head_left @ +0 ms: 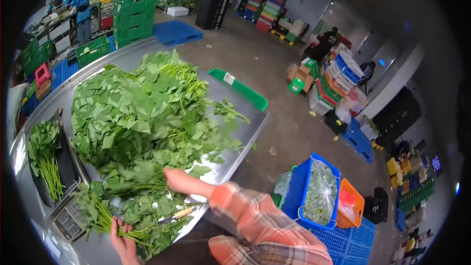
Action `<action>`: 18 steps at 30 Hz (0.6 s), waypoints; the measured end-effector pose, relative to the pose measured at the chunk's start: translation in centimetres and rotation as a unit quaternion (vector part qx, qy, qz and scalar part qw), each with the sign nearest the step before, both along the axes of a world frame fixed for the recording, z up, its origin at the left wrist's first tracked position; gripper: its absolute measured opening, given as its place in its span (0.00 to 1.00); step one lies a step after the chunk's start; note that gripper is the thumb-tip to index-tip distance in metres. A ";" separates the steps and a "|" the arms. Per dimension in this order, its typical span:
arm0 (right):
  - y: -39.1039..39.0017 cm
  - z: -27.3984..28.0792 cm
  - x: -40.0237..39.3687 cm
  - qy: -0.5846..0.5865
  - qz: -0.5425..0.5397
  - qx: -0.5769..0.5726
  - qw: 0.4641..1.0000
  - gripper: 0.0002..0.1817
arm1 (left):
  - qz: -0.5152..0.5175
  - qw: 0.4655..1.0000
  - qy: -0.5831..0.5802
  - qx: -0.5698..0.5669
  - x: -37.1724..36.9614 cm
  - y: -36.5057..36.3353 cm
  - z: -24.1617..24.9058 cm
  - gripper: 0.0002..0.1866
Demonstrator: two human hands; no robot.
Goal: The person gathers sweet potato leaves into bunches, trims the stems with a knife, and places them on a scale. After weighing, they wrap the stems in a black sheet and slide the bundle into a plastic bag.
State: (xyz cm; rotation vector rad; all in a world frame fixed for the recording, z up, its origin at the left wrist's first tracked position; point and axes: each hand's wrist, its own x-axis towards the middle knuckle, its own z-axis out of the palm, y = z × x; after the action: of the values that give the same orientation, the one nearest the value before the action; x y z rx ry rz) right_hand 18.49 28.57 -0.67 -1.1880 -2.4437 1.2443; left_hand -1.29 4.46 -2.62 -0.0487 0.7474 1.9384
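Observation:
My left hand (123,240) is wrapped round the stems of a bunch of leafy greens (100,211) low over the metal table (235,149). My right hand (177,180) is closed at the stems of more greens (147,182), in front of the big leafy pile (125,113). A knife (181,213) with a wooden handle lies among loose leaves between me and the pile; leaves hide part of its blade. On the left, another bunch of greens (48,167) rests on the black tray of a weighing scale (68,220).
Beyond the table stand stacked green crates (133,19) and a blue pallet (176,32). A green crate edge (238,88) shows by the table's far side. To the right are a blue crate (294,201) with bagged greens and an orange crate (357,206). Other people work farther off.

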 end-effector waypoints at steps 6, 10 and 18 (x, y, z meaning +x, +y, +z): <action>-0.6 5.4 0.3 0.350 -0.107 -0.382 0.849 0.15 | 0.078 0.985 0.098 -0.122 0.8 0.1 2.3 0.10; -5.3 2.9 -1.6 0.341 -0.002 -0.465 0.817 0.12 | 0.081 0.984 0.100 -0.119 1.9 1.5 2.0 0.12; -10.4 -3.6 -2.7 0.161 0.112 -0.451 0.871 0.12 | 0.028 0.988 0.056 -0.142 3.2 1.3 0.0 0.13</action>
State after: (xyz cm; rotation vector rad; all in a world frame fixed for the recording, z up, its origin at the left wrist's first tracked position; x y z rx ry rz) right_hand 15.78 18.17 -4.27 -0.7084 -1.7722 2.5633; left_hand 1.90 5.79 -2.58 -0.1369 1.1037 1.8859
